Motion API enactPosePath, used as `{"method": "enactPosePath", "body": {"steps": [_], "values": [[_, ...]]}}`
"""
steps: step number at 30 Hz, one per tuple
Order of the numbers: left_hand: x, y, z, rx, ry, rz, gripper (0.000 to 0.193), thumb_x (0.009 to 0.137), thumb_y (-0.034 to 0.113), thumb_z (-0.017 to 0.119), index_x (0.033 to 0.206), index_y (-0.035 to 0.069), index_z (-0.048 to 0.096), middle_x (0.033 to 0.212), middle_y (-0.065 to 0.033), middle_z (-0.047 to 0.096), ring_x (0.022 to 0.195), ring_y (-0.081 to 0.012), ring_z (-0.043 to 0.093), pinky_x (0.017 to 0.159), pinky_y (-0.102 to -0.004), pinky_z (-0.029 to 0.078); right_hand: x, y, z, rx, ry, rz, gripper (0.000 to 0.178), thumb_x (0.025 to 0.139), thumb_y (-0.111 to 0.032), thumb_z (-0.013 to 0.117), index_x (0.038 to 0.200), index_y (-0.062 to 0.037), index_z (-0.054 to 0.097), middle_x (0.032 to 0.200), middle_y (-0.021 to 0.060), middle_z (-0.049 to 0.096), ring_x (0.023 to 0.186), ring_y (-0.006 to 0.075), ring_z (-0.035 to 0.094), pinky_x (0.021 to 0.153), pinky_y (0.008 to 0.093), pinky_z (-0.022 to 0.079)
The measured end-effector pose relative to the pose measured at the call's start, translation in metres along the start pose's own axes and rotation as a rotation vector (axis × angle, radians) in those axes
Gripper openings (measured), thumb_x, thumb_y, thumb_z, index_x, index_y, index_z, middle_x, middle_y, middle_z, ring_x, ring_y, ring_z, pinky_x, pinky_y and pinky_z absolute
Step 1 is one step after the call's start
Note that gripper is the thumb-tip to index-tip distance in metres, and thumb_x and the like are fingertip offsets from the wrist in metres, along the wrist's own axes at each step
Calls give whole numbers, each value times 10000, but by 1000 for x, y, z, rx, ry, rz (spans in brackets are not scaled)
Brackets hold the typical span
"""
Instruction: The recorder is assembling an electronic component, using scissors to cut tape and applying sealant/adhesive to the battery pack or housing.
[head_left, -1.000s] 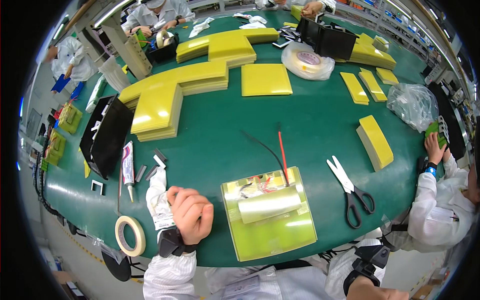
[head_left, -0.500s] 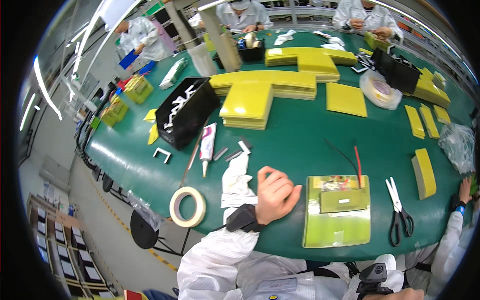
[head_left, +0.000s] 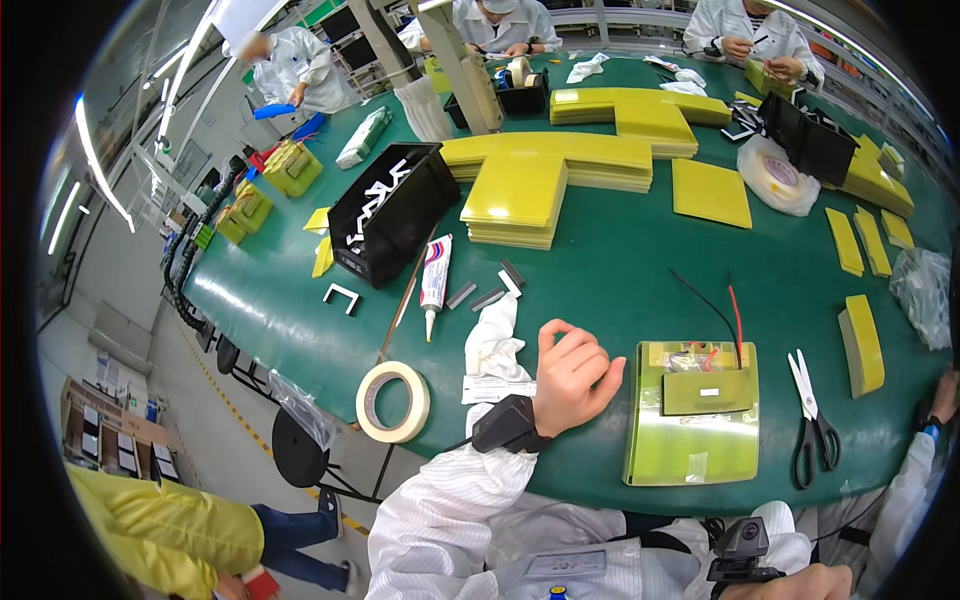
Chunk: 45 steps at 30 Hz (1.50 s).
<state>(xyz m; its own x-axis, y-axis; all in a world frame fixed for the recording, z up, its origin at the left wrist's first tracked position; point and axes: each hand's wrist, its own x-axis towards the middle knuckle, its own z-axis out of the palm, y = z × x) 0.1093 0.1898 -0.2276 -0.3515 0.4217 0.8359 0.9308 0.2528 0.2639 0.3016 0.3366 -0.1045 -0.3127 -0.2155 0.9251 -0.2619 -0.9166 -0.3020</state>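
My left hand rests on the green table with its fingers loosely curled in; nothing shows in it. Just right of it, apart from it, lies a flat yellow-green battery pack with a red and a black wire standing up from its far end. A crumpled white cloth lies beyond my left wrist, and a roll of masking tape sits to its left. My right hand is low at the bottom edge, below the tabletop, its fingers out of sight. Black-handled scissors lie right of the pack.
Beyond are stacks of yellow sheets, a black bin of white pieces and a glue tube. A clear bag lies at right. A co-worker's hand is at the right edge; a person in yellow-green stands lower left.
The whole view has shifted slightly, with things on the table now farther right. A person in yellow-green has come into view at lower left. My left hand keeps its curled pose.
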Motion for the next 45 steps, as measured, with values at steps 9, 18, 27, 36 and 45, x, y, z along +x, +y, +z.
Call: {"method": "enactPosePath", "body": {"steps": [9,18,27,36,45], "values": [[0,1,-2,7,-9,-5,204,670,-5,670,575,66,504,581,-15,530,602,-204,544,736,-378,356,21,5,1,172,185,-80,204,883,-116,574,707,-25,622,729,90,597,560,190,554,495,324,424],[0,1,0,0,-7,-9,195,670,-8,666,580,62,509,580,-14,527,596,-202,542,732,-374,359,23,4,1,97,192,-102,228,874,-92,583,650,-59,609,681,60,579,513,158,533,450,294,397],[1,2,-5,-38,12,-51,84,744,24,666,713,50,593,597,-18,532,606,-208,537,731,-368,361,14,-7,-7,-91,81,-117,328,884,-107,567,557,-79,580,613,37,557,464,131,500,501,263,406],[1,7,3,-49,-9,-68,88,722,10,688,761,57,624,602,-8,547,623,-185,537,742,-369,373,-75,-22,10,-1347,873,187,325,995,-250,402,717,-83,418,453,-22,385,369,111,352,520,299,367],[-4,5,-7,-30,-66,-259,122,782,74,651,682,48,586,602,-47,540,610,-254,514,714,-374,367,-118,-41,2,-1848,1095,465,229,865,-79,565,666,32,556,633,89,563,650,191,524,695,324,418]]}}
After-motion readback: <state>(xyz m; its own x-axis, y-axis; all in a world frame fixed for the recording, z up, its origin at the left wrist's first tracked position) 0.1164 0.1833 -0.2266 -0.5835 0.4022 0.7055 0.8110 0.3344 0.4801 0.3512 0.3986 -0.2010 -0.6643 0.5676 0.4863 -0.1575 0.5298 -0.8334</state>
